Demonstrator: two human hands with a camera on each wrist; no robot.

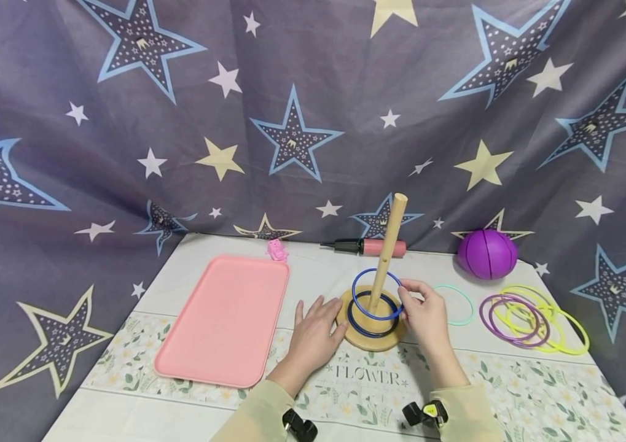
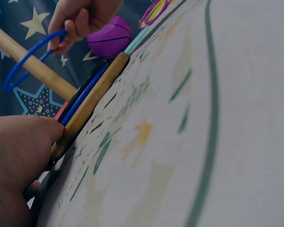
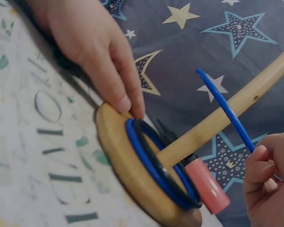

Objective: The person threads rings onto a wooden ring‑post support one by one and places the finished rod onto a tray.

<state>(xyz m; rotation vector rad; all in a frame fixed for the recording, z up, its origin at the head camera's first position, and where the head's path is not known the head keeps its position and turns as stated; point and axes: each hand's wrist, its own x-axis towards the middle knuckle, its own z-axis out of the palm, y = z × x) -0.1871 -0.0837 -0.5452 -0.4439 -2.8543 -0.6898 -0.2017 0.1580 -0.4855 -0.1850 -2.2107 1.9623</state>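
A wooden peg (image 1: pixel 391 227) rises from a round wooden base (image 1: pixel 365 344). My right hand (image 1: pixel 427 313) pinches a blue ring (image 3: pixel 227 111) between thumb and fingers. That ring encircles the peg, tilted, partway up and above the base. Lower down, a black ring (image 2: pixel 80 92) and another blue ring (image 2: pixel 86 94) lie stacked around the peg on the base. My left hand (image 1: pixel 314 334) touches the base's left edge with its fingers extended. In the left wrist view its thumb meets the rim, while the other fingers are mostly hidden.
Left of the stand lies a pink tray (image 1: pixel 224 319), with a small pink toy (image 1: pixel 276 250) behind it. A pink-and-black hand pump (image 1: pixel 354 247) sits behind the peg. On the right are a purple ball (image 1: pixel 488 254), a mint ring (image 1: pixel 472 304) and several purple and yellow rings (image 1: pixel 586 344).
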